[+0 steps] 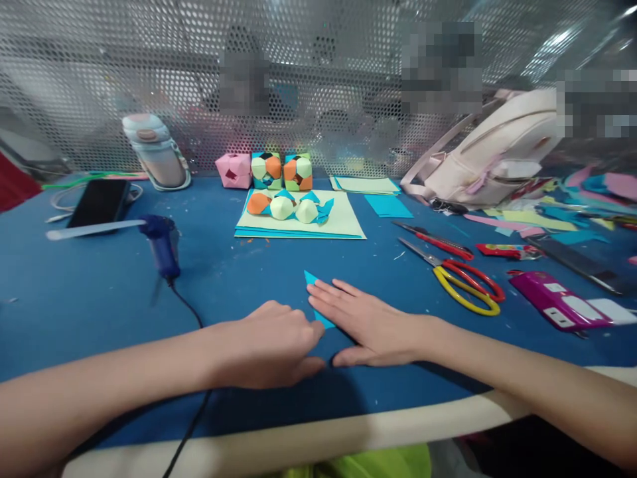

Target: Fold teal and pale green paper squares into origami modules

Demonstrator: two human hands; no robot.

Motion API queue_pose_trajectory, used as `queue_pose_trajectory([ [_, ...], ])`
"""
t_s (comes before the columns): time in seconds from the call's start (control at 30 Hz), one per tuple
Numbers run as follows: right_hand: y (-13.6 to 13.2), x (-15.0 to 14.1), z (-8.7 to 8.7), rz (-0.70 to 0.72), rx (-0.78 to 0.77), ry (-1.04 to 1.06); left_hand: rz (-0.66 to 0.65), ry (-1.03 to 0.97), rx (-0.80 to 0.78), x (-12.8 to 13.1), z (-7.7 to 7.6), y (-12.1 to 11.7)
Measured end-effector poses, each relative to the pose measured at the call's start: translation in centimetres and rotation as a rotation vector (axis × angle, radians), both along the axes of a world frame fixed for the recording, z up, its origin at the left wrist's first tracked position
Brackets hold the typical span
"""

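A small folded piece of light blue paper (313, 282) lies on the blue table (99, 299) near the front edge. My right hand (371, 322) lies flat on it with the fingers stretched out, pressing it down. My left hand (271, 345) is curled, its fingertips pinched at the paper's lower edge beside the right hand. Most of the paper is hidden under the two hands; only its pointed top corner shows.
Folded paper balls (288, 207) lie on a stack of sheets, three paper cubes (266, 170) behind them. Scissors (462, 279), a second pair (438, 240), a purple stapler (557, 300), a blue glue gun (162, 242) with cable, a phone (98, 202), a bottle (156, 151), a pale bag (497, 156).
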State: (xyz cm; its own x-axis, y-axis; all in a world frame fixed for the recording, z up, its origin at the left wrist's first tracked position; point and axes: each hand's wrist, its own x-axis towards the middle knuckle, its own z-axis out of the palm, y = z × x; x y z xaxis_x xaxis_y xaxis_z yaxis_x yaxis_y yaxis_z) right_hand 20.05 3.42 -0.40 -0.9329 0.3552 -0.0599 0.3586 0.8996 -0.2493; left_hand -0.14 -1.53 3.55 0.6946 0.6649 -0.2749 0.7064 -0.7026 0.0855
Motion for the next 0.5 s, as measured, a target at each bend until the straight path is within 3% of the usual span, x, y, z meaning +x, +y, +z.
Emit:
queue_pose_trajectory([
  [0.1,0.4,-0.8,0.2,-0.002,-0.083,-0.074,0.011,-0.026,-0.003,0.0,0.0,-0.1],
  [0.3,0.7,-0.8,1.2,-0.025,-0.023,-0.08,0.099,-0.126,-0.024,0.0,-0.1,0.3],
  [0.5,1.5,0.1,0.1,-0.002,0.076,0.14,0.422,-0.714,0.043,-1.1,-1.5,4.0],
])
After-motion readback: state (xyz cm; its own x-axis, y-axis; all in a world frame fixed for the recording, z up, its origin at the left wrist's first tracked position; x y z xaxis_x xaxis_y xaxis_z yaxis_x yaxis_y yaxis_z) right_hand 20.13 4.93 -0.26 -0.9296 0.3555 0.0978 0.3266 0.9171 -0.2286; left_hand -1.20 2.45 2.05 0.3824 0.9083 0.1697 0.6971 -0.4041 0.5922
